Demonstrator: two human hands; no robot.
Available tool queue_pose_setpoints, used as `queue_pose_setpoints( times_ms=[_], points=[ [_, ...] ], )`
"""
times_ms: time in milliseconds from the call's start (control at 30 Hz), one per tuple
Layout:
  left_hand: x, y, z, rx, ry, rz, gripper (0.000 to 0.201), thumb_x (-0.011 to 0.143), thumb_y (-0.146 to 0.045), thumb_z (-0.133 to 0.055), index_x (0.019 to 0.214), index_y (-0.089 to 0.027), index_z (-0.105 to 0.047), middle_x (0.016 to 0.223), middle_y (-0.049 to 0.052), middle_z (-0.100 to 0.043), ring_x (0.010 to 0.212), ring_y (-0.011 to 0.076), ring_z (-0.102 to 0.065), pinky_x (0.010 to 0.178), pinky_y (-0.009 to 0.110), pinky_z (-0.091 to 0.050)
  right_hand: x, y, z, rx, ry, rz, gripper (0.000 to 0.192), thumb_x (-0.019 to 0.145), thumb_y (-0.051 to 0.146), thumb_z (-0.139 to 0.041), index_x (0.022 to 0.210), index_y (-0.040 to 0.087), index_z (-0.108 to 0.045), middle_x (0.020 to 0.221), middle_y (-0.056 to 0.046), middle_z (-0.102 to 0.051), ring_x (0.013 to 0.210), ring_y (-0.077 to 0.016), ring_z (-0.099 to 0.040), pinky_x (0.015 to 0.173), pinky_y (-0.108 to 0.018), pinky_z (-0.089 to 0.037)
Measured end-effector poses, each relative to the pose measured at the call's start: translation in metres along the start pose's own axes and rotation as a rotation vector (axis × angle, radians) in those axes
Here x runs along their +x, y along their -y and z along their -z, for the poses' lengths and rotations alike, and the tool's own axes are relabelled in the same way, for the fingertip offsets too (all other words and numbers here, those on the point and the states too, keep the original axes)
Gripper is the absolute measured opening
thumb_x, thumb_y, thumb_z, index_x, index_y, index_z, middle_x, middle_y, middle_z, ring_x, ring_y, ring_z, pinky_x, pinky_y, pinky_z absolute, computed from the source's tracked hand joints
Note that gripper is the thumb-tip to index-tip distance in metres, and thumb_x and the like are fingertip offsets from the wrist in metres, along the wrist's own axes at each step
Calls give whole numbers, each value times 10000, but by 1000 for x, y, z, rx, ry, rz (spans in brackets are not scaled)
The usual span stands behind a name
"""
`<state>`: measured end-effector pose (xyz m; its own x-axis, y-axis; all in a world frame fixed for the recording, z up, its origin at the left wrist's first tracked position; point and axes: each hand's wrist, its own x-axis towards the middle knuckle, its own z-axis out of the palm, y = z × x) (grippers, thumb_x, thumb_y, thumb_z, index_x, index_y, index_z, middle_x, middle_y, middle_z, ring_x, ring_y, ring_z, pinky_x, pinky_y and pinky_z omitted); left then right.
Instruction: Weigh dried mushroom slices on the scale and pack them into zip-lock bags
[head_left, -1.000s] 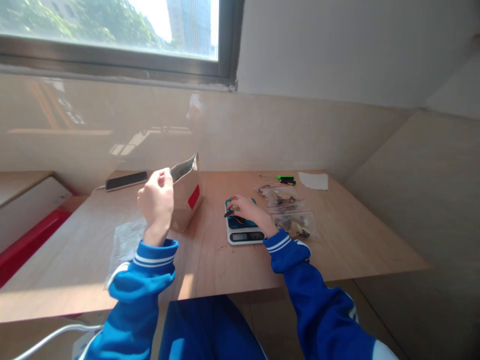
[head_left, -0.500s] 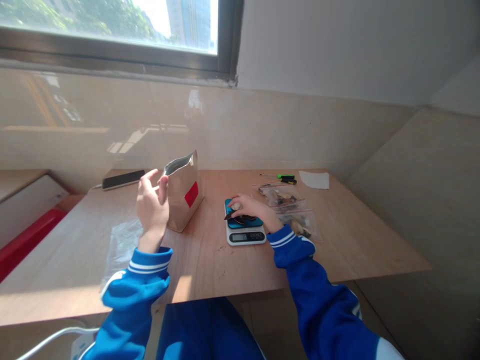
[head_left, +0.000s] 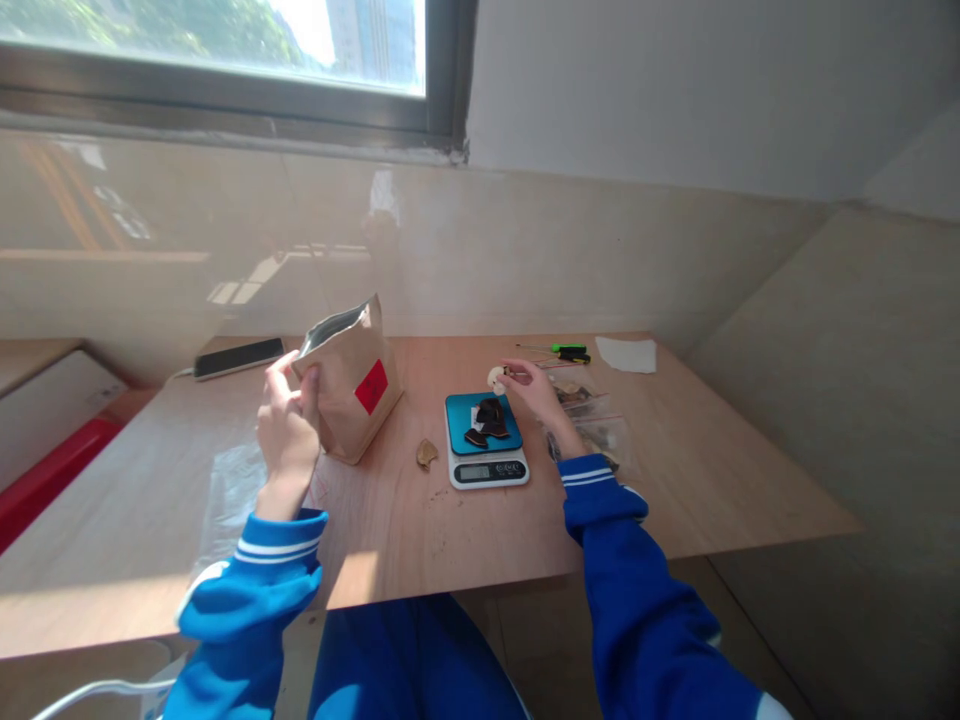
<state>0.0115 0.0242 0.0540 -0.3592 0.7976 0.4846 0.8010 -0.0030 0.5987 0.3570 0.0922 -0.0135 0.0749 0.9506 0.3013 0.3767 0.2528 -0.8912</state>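
Observation:
My left hand (head_left: pixel 290 432) is closed on the near left edge of a brown paper bag (head_left: pixel 341 385). The bag stands upright with its top open and a red label on its side. Between the thumb and fingers of my right hand (head_left: pixel 531 392) is a pale, round dried slice (head_left: pixel 496 380), lifted above the back of a kitchen scale (head_left: pixel 491 472). On the scale's blue plate lie several dark dried pieces (head_left: pixel 489 420) and something small and white. A brown dried piece (head_left: pixel 427 455) rests on the table, left of the scale.
Clear zip bags with dried pieces (head_left: pixel 598 438) lie right of the scale, partly behind my right hand. Farther back are screwdrivers (head_left: pixel 571 353) and white paper (head_left: pixel 627 354). A phone (head_left: pixel 238 358) sits at the back left, above a flat clear plastic bag (head_left: pixel 232 500).
My left hand has closed on the bag's edge. My right hand has risen off the scale plate with the pale slice. A brown piece now lies on the table beside the scale.

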Motion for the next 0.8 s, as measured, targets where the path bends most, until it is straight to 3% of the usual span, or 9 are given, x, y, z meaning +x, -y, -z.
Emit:
queue_pose_setpoints(
  times_ms=[167,333,433,500,600,700,800],
  points=[
    [0,2,-3,56,40,0,497,957,-493,-294,1245,-171,-541,1110,166,-683,998,320,-646,741,364,-459,3,-7,-9,-59,15,-23,336,790,314,-666,1083,152,-633,1098,-138,-708,931,-196,-686,840,-344,-543],
    [-1,1,-3,128,88,33,625,946,-564,-203,1311,-170,-522,1032,178,-704,903,360,-667,677,394,-462,6,10,-41,-148,284,35,280,768,277,-715,1032,190,-687,1000,-68,-739,886,-183,-691,815,-323,-538],
    [-2,2,-1,153,95,33,648,942,-580,-184,1318,-175,-523,1009,170,-709,879,353,-671,662,383,-460,2,28,-50,-238,390,68,227,712,228,-778,932,189,-735,1035,-86,-729,1001,-247,-658,932,-420,-475],
    [-2,3,0,155,104,22,645,943,-580,-185,1329,-181,-515,1006,162,-711,880,343,-673,663,370,-458,-8,41,-53,-380,365,150,267,738,235,-769,999,188,-733,1206,-132,-660,1172,-302,-562,1017,-498,-383],
    [-3,3,0,152,118,14,648,944,-579,-180,1360,-186,-484,1038,166,-707,885,342,-673,667,367,-455,-34,59,-65,-702,353,411,335,829,339,-695,1136,206,-689,1383,-153,-526,1300,-324,-432,1063,-545,-303],
    [-4,3,-1,156,123,21,671,942,-582,-168,1377,-166,-464,1031,184,-705,866,358,-672,659,380,-453,-63,67,-86,-947,438,587,368,827,426,-679,1080,160,-706,1387,-182,-515,1308,-355,-411,1072,-585,-284],
    [-5,3,-2,159,126,20,680,943,-577,-168,1381,-142,-454,1006,188,-709,851,354,-674,651,375,-452,-79,68,-107,-1095,462,619,350,816,421,-691,1007,129,-721,1343,-196,-551,1291,-367,-423,1080,-586,-296]
  ],
)
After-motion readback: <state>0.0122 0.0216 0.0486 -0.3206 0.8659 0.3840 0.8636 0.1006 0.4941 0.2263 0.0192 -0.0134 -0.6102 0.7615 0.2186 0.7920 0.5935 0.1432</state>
